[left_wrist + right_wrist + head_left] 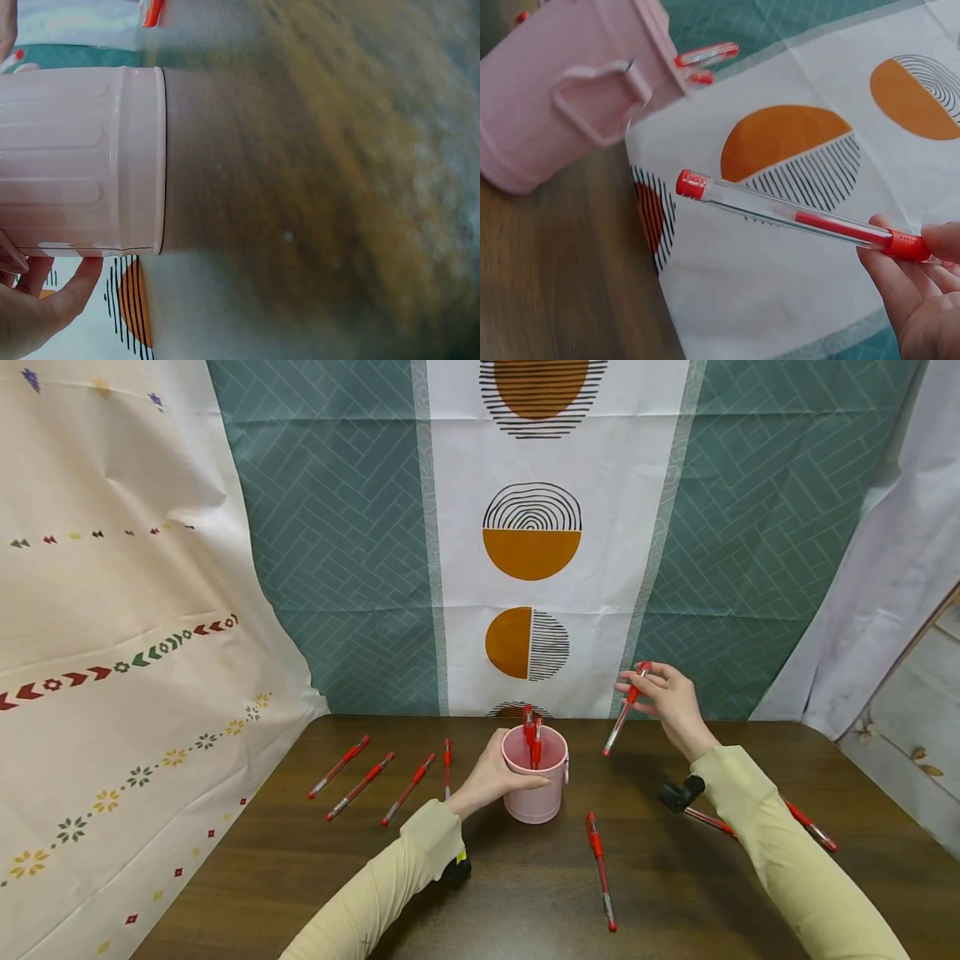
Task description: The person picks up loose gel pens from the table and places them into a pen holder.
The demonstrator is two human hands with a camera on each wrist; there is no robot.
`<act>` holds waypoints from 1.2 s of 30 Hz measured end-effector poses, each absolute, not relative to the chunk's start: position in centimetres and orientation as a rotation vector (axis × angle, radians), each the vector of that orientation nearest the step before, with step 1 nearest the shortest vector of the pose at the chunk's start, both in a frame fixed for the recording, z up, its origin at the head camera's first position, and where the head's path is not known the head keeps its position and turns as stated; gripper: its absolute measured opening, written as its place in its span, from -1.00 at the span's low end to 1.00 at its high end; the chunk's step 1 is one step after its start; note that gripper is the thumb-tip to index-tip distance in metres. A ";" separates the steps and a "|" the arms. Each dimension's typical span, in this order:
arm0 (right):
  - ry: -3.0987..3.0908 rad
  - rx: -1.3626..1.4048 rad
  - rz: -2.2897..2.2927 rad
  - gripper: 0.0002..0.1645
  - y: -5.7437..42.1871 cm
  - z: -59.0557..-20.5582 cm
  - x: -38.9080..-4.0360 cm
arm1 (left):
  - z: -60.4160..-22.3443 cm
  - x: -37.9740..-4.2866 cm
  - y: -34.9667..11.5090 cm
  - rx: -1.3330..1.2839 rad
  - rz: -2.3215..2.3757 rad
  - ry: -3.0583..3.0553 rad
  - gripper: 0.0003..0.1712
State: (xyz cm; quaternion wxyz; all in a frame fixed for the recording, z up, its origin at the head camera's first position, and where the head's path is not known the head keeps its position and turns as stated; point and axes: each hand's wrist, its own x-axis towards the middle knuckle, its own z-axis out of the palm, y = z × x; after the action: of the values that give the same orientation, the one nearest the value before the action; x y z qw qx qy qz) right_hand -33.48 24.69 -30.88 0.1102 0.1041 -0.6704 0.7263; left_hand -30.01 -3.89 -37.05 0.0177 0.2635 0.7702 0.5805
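Note:
A pink bucket-shaped pen holder point(534, 802) stands upright on the table, with red pens point(533, 735) leaning inside it. My left hand point(491, 779) holds it round its left side, the thumb across the front near the rim. To the right, my right hand point(671, 702) pinches a red gel pen point(624, 714) above the table, its red-plugged end slanting down and left. The right wrist view shows the pen's clear barrel point(780, 214) and red grip between thumb and fingers. The holder's looped side handle point(600, 101) faces the right hand.
Several red pens lie on the brown table point(525, 893): a slanted group point(360, 787) at the left, one pen point(600, 870) in front of the holder, and pens point(810, 825) partly under the right forearm. A patterned cloth point(341, 568) hangs along the table's back edge.

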 end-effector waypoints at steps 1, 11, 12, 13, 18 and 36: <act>-1.948 0.309 2.160 -0.64 24.5 -30.8 -33.5 | -37.0 -30.0 -3.9 0.820 1.803 2.394 -0.15; -1.852 0.332 2.261 -0.64 22.5 -29.4 -33.7 | -37.1 -30.2 -3.8 0.830 1.796 2.419 -0.14; -1.848 0.333 2.267 -0.64 22.2 -29.3 -33.7 | -37.1 -30.2 -3.8 0.829 1.798 2.422 -0.14; -1.848 0.333 2.270 -0.64 22.1 -29.3 -33.8 | -37.1 -30.2 -3.8 0.828 1.799 2.424 -0.14; -1.828 0.322 2.291 -0.65 21.1 -29.2 -33.9 | -37.0 -30.2 -3.8 0.803 1.793 2.420 -0.13; -1.902 0.306 2.260 -0.66 18.7 -29.5 -34.1 | -38.2 -31.2 -3.8 0.807 1.821 2.388 -0.13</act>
State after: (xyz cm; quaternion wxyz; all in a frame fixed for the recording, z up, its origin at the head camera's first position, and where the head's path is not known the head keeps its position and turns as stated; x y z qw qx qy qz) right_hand -34.13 18.65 -29.54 0.0861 0.1026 -0.6381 0.7582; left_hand -31.18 -3.78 -38.23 0.0159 0.2594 0.7678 0.5856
